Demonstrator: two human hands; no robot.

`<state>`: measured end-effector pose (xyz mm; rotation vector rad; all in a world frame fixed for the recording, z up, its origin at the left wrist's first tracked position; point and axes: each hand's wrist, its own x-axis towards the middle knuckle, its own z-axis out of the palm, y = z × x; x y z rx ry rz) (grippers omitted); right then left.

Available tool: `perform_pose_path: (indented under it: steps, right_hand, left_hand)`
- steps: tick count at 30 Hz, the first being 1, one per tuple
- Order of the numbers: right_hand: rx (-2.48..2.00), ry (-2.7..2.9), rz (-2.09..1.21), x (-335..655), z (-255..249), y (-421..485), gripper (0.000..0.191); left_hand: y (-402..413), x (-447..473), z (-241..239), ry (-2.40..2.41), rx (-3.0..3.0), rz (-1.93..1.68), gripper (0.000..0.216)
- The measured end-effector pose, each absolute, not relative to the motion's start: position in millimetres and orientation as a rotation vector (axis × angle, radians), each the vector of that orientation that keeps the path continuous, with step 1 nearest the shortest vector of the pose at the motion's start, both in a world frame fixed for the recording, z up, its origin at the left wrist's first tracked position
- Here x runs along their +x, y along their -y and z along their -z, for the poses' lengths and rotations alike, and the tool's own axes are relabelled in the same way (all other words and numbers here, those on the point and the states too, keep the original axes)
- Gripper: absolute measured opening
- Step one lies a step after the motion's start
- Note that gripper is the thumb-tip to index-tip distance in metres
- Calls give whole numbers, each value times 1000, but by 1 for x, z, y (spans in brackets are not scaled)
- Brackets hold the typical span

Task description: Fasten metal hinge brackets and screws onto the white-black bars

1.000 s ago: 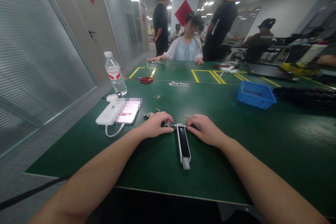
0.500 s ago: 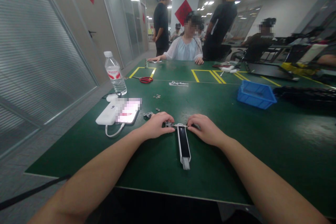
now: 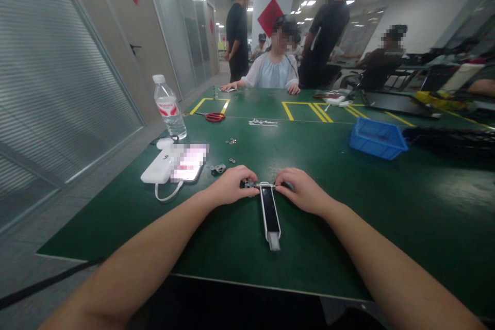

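A long black bar with a silver frame (image 3: 270, 212) lies on the green table (image 3: 348, 216), pointing toward me. At its far end a thin metal pin crosses it. My left hand (image 3: 231, 185) is closed, pinching a small dark metal fitting (image 3: 248, 184) at the pin's left end. My right hand (image 3: 302, 190) is closed too, its fingers pinched on the pin's right end. Both hands rest on the table top.
Left of my hands lie a phone (image 3: 189, 164) on a white power bank (image 3: 157, 170), a water bottle (image 3: 168, 109), small metal parts (image 3: 218, 168) and red scissors (image 3: 214, 117). A blue bin (image 3: 378, 138) stands at the right. A seated person (image 3: 275, 69) and others are beyond the table.
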<state>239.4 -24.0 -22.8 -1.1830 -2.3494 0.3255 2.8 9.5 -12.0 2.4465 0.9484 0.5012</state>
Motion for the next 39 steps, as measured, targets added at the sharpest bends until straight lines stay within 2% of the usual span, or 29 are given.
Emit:
perform_pose_path:
  steps: [17,24,39]
  right_hand:
    - [-1159,2345,-314,240,17,27,8]
    - [-1181,2336,-289,240,14,29,8]
    - [-1162,2366,-323,240,17,27,11]
  left_hand:
    - [-10,-1,6,-909,2518,-460,32]
    - [-10,-4,0,-1005,2546,-428,20]
    - [-5,0,1,-986,2585,-400,16]
